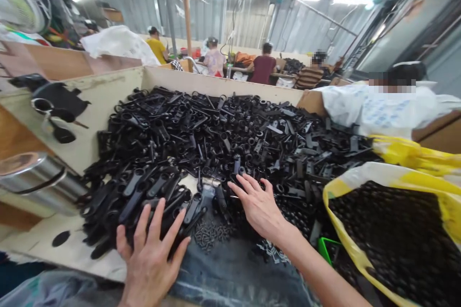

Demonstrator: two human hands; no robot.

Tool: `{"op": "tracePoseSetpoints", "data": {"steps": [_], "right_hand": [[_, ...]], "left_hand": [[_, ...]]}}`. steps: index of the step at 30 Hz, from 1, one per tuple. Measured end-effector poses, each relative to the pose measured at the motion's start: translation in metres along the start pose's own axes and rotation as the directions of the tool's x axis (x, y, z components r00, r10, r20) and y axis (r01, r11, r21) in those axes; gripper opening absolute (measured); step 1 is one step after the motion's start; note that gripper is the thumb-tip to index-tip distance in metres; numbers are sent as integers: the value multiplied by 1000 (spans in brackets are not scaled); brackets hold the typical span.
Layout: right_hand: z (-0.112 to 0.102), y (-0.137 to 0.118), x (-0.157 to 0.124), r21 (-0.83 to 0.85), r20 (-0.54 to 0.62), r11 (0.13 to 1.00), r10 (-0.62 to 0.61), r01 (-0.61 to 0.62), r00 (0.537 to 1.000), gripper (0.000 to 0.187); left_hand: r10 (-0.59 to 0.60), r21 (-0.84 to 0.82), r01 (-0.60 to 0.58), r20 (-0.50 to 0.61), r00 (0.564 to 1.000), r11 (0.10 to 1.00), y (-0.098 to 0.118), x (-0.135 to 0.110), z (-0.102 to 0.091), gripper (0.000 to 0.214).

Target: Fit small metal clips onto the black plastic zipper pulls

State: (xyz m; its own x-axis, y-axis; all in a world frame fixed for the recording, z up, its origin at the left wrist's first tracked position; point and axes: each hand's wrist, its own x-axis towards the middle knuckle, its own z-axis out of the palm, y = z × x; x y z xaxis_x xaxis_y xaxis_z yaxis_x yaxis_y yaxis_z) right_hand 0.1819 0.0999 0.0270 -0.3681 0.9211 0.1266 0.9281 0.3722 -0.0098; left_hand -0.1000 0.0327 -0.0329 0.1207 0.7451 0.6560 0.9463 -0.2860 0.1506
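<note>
Black plastic pieces (216, 144) look light, stiff, pinchable by their shafts; left hand (153, 249) and right hand (257, 204) lie spread, empty.

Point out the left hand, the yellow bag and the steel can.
left hand (151, 256): head view, back of the hand.
yellow bag (428, 180): head view, its upper rim.
steel can (46, 196): head view, its side wall.
</note>
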Motion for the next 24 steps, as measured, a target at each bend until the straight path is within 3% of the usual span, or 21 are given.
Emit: {"op": "tracePoseSetpoints", "data": {"steps": [3,6,8,10,14,19,24], "right_hand": [[-5,12,-17,158,-101,987,30,-13,994,57],[-13,19,-41,407,-198,911,157,-65,968,45],[-16,21,-60,572,-182,811,272,-123,945,40],[-14,17,-78,655,-136,735,342,-174,930,36],[2,1,-103,681,-105,704,366,-201,925,31],[18,-9,-117,647,-121,746,302,-156,946,27],[5,13,-120,581,-131,789,333,-200,934,26]], "left_hand": [[33,-9,-34,-27,999,999,9,6,-5,45],[98,-48,-98,-19,995,994,29,20,-11,28],[148,-89,-144,46,988,986,47,33,-10,16],[176,-103,-160,172,969,982,66,48,-5,19],[177,-22,-181,353,919,983,94,74,15,40],[196,10,-216,376,906,976,98,81,31,35],[185,-26,-189,365,912,982,88,78,22,35]]}}
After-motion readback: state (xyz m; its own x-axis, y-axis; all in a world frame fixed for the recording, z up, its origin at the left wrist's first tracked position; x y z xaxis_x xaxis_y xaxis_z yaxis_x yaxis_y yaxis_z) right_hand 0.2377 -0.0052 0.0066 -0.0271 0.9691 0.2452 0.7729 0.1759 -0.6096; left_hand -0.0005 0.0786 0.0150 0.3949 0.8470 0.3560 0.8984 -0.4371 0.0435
